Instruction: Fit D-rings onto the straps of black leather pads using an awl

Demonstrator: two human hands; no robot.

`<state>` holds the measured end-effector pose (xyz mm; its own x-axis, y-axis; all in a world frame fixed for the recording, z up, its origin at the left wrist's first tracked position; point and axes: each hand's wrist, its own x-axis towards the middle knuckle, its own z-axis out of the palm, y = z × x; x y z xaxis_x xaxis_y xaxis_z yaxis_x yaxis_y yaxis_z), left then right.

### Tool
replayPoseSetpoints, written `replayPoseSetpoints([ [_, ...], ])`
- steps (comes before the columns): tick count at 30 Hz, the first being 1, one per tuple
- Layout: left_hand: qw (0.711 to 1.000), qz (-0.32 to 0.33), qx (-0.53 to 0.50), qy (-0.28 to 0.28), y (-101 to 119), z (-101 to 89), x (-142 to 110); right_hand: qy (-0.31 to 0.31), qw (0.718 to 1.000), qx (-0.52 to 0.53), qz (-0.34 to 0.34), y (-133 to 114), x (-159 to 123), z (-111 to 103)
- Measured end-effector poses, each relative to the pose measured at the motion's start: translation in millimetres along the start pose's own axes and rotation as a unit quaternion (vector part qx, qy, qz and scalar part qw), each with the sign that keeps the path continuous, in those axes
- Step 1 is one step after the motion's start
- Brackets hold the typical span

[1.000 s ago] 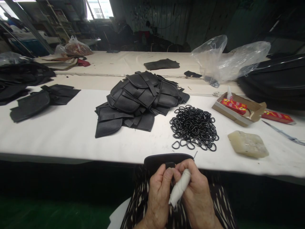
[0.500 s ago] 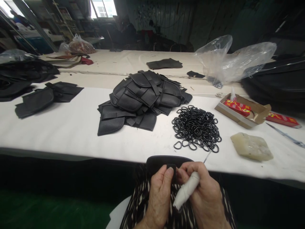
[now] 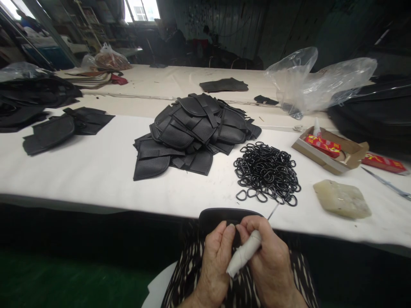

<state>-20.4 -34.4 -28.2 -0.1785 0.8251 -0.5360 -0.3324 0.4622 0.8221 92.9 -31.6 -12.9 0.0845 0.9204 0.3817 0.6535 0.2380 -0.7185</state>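
Over my lap, my left hand (image 3: 216, 252) pinches a black leather piece (image 3: 210, 217) between thumb and fingers. My right hand (image 3: 269, 256) is closed around an awl-like tool with a white wrapped handle (image 3: 245, 253). Its thin metal shaft (image 3: 272, 211) sticks out beyond the knuckles toward the table edge. The right thumb and fingertip meet at the leather, close to the left thumb; what they pinch there is too small to make out. Just past the hands lies a heap of black D-rings (image 3: 266, 173), and left of it a pile of black leather pieces (image 3: 189, 128).
A pale waxy block (image 3: 342, 199), a cardboard box (image 3: 334, 160) with red packets, and scissors (image 3: 385, 182) lie on the right. Clear plastic bags (image 3: 337, 81) stand behind. More black pieces (image 3: 51, 132) are at left on the white table (image 3: 80, 175).
The right hand and its tool have shifted slightly left, closer to the left hand. The left hand stays on the leather. The camera view has moved a little.
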Motion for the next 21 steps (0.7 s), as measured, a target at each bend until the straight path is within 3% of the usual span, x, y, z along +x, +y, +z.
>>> replayPoseSetpoints([
  [3, 1.0, 0.017, 0.016, -0.015, 7.7, 1.7, -0.9, 0.067, 0.991, -0.053, -0.101, 3.3, 5.2, -5.9],
  [5, 0.998, 0.026, 0.036, -0.052, 14.5, 4.7, -2.3, 0.091, 0.987, -0.06, -0.121, 7.3, 8.4, -9.0],
  [8, 0.99, 0.025, 0.061, -0.123, 21.0, 8.8, -3.4, 0.019, 0.998, 0.058, 0.008, 13.6, 8.8, -9.3],
  [10, 0.986, 0.016, 0.055, -0.154, 20.7, 9.8, -2.8, -0.026, 0.977, 0.175, 0.122, 15.8, 7.4, -7.5],
  [12, 0.984, 0.002, 0.018, -0.176, 17.7, 9.8, -1.4, -0.033, 0.95, 0.249, 0.185, 15.1, 7.4, -6.2],
  [16, 0.971, -0.067, -0.106, -0.204, 12.9, 9.8, 1.2, -0.011, 0.945, 0.253, 0.209, 8.4, 14.9, -8.4],
  [21, 0.961, -0.116, -0.168, -0.185, 15.7, 10.5, 2.0, -0.001, 0.947, 0.246, 0.205, 5.1, 20.7, -10.1],
])
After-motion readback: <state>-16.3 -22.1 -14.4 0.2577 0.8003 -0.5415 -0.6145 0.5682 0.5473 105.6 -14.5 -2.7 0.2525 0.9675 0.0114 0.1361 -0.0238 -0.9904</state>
